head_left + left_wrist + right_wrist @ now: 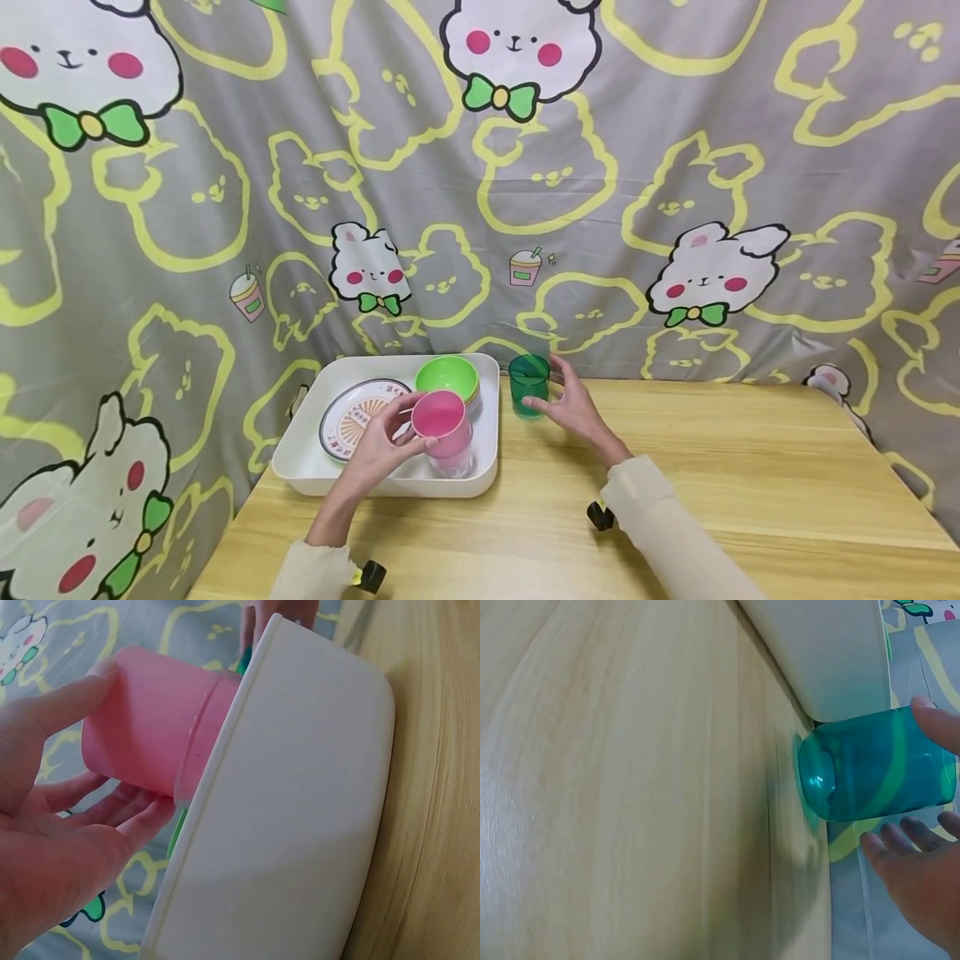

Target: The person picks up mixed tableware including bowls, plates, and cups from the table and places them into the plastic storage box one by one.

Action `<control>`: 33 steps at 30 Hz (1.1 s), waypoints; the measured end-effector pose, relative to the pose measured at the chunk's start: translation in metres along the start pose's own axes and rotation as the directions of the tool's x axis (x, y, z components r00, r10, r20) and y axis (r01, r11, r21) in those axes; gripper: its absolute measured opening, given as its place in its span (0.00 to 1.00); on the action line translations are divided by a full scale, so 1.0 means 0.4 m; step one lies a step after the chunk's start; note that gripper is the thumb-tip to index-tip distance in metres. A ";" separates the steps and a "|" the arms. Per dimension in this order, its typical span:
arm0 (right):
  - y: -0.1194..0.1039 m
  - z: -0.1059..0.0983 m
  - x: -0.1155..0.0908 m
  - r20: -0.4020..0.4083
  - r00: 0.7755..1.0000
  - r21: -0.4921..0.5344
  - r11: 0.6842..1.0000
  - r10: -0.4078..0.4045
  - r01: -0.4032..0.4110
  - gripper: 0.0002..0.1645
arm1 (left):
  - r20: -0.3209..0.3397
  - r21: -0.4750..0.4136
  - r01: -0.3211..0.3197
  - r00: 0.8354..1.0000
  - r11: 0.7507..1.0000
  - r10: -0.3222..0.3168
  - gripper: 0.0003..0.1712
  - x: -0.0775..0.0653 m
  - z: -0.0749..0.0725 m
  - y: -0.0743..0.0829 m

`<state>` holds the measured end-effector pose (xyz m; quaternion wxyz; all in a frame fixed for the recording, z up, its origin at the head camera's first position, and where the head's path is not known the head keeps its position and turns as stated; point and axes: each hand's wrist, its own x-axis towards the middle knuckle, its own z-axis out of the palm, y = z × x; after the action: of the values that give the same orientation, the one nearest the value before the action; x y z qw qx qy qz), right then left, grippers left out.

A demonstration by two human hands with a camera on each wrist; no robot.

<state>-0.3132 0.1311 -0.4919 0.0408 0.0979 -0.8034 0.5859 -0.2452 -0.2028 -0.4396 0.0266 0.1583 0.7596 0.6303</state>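
Observation:
My left hand [384, 446] holds a pink cup [439, 417] between thumb and fingers, its mouth tilted toward the head camera. The lower part of this cup sits inside a clear cup [452, 463] in the white tray [300, 468]. In the left wrist view the tray wall hides the clear cup's lower part. A see-through green cup [529, 385] stands upright on the table just right of the tray. Around it is my right hand [576, 407], thumb over its near side and fingers beside its right edge. The right wrist view shows these fingers loosely spread alongside the cup [881, 766].
Inside the tray are a white plate [341, 417] with a printed pattern and a green bowl [447, 375] stacked on others. The wooden table [697, 483] extends to the right. A patterned curtain [465, 192] hangs along the back and left.

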 end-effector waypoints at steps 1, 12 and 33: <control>0.000 0.002 0.000 -0.001 1.000 0.000 1.000 0.008 -0.008 0.60 | 0.000 0.001 0.000 1.000 1.000 0.000 0.42 -0.001 0.000 -0.001; 0.001 0.014 0.014 -0.024 0.999 0.004 0.999 0.038 -0.038 0.54 | 0.000 0.026 -0.006 1.000 1.000 0.006 0.42 0.001 0.000 0.007; -0.016 -0.007 -0.003 -0.021 0.995 -0.044 0.994 0.094 -0.095 0.49 | -0.006 0.197 -0.059 0.998 0.979 0.062 0.46 0.015 0.007 0.059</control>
<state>-0.3110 0.1319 -0.4855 0.0228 0.0532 -0.8197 0.5699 -0.2452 -0.1949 -0.4165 -0.0131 0.1793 0.8131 0.5537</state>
